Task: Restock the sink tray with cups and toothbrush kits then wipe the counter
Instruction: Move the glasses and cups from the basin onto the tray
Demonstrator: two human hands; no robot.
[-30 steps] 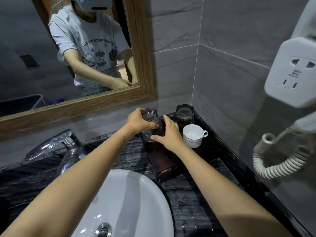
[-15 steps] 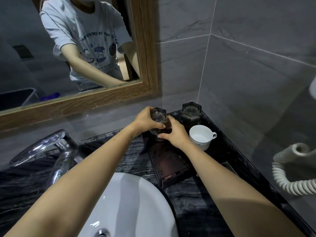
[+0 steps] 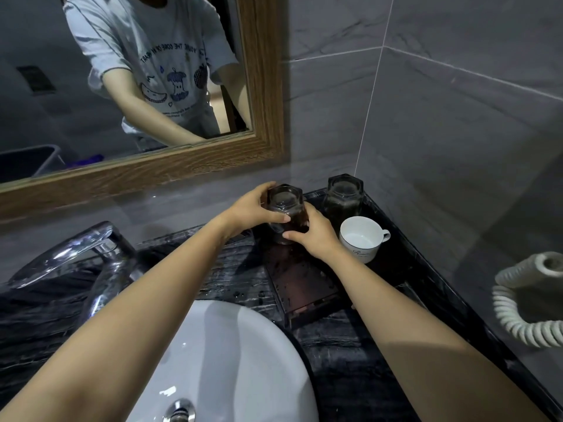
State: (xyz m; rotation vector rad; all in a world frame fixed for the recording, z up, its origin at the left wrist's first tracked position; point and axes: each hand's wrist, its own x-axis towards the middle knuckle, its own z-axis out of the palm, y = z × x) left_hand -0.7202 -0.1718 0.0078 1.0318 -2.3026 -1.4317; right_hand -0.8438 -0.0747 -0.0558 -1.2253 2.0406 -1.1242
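Note:
A dark brown tray (image 3: pixel 304 287) lies on the black marbled counter to the right of the basin. Both hands hold a clear hexagonal glass (image 3: pixel 285 201) upside down over the tray's far left corner: my left hand (image 3: pixel 253 210) grips its left side, my right hand (image 3: pixel 313 236) its lower right. A second hexagonal glass (image 3: pixel 344 197) stands upside down at the tray's far right. A white mug (image 3: pixel 361 239) with a handle sits upright just in front of it. No toothbrush kits are in sight.
The white basin (image 3: pixel 231 360) fills the lower middle, and a chrome faucet (image 3: pixel 70 254) rises at left. A wood-framed mirror (image 3: pixel 262 86) hangs behind. A coiled white cord (image 3: pixel 521 318) hangs at the right wall. Water drops dot the counter (image 3: pixel 341 354).
The view has tilted down and left, and the wall socket has left the frame. Both hands stay on the glass, which sits slightly more upright over the tray corner.

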